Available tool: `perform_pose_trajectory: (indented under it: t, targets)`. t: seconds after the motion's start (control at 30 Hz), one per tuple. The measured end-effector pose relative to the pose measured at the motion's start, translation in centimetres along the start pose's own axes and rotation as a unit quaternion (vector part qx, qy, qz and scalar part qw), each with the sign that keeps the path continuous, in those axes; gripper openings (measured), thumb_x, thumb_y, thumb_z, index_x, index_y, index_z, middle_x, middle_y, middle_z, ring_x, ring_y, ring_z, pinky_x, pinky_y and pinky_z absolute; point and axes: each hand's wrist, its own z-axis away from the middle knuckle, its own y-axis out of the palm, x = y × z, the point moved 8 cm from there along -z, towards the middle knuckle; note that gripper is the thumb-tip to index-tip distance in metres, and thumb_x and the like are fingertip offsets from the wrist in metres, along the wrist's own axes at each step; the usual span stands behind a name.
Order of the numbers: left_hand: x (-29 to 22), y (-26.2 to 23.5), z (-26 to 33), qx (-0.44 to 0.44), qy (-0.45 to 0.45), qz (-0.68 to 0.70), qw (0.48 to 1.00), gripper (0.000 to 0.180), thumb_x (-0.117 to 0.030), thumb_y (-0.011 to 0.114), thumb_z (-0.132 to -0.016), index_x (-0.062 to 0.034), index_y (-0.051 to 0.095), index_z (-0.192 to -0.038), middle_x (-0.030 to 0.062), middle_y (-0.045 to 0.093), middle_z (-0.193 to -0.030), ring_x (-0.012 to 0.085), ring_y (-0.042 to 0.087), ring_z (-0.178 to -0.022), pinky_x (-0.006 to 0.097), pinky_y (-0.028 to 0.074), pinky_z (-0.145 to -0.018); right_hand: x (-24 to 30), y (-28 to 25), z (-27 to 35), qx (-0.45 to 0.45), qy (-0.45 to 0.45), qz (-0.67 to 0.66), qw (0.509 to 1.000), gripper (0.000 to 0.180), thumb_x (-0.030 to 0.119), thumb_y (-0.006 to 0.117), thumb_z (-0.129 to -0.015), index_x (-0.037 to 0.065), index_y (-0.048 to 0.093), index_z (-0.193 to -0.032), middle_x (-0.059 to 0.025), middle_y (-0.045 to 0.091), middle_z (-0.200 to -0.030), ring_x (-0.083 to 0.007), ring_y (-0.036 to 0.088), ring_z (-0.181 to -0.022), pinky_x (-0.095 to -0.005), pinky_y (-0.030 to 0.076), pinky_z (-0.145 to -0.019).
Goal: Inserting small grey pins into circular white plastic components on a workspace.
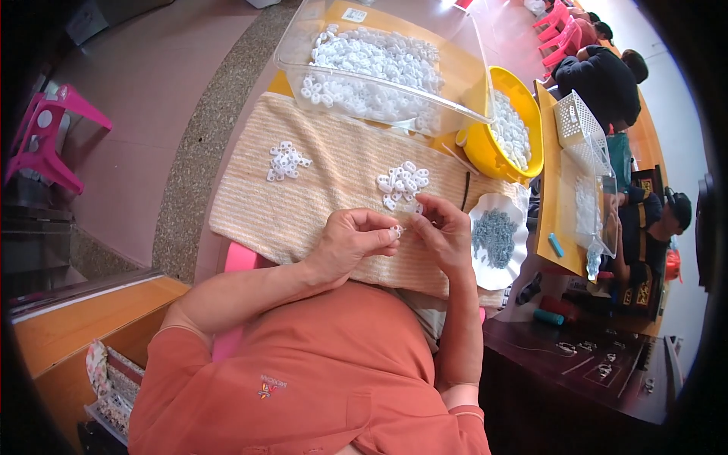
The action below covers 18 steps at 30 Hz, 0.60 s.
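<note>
My left hand (pixel 356 236) is closed in a pinch on a small white plastic piece (pixel 397 230) above the striped cloth. Facing it, my right hand (pixel 446 231) has thumb and forefinger together close to that piece; what they hold is too small to make out. Just beyond my fingers lies a loose pile of white plastic pieces with holes (pixel 402 182). A second small pile of the same kind (pixel 287 161) rests farther left. Right of my right hand, a white scalloped dish (pixel 513 274) holds many tiny grey-blue parts (pixel 494 236).
Beyond the cloth (pixel 250 193) stands a clear plastic bin (pixel 447 106) of white pieces, with a yellow basin (pixel 478 155) of more beside it. A thin black stick (pixel 465 189) lies near the dish. Other people sit at a table (pixel 547 212) on the right. A pink stool (pixel 49 136) stands left.
</note>
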Motion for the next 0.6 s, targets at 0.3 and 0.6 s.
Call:
perform_pose_trajectory:
  t: [0.3,0.6]
  targets:
    - [-0.1,-0.1,0.0,-0.009,0.002,-0.011,1.0,0.018,-0.003,0.066,-0.084,0.0051,0.062,-0.1,0.0092,0.065,-0.088,0.0145,0.065,-0.077,0.025,0.056,-0.072,0.8,-0.3,-0.3,-0.012,-0.027,0.05,0.998,0.027,-0.002,0.065,-0.083,-0.001,0.062,-0.11,0.0036,0.054,-0.075,-0.0026,0.047,-0.062,-0.0187,0.04,-0.054]
    - [-0.1,-0.2,0.0,-0.01,-0.002,-0.001,1.0,0.018,-0.002,0.066,-0.084,0.0052,0.062,-0.1,0.0094,0.065,-0.09,0.0147,0.065,-0.077,0.026,0.056,-0.073,0.7,-0.5,-0.2,-0.014,-0.016,0.046,0.999,0.027,-0.003,0.064,-0.083,-0.003,0.062,-0.109,0.0024,0.055,-0.075,-0.0041,0.051,-0.056,-0.0196,0.042,-0.048]
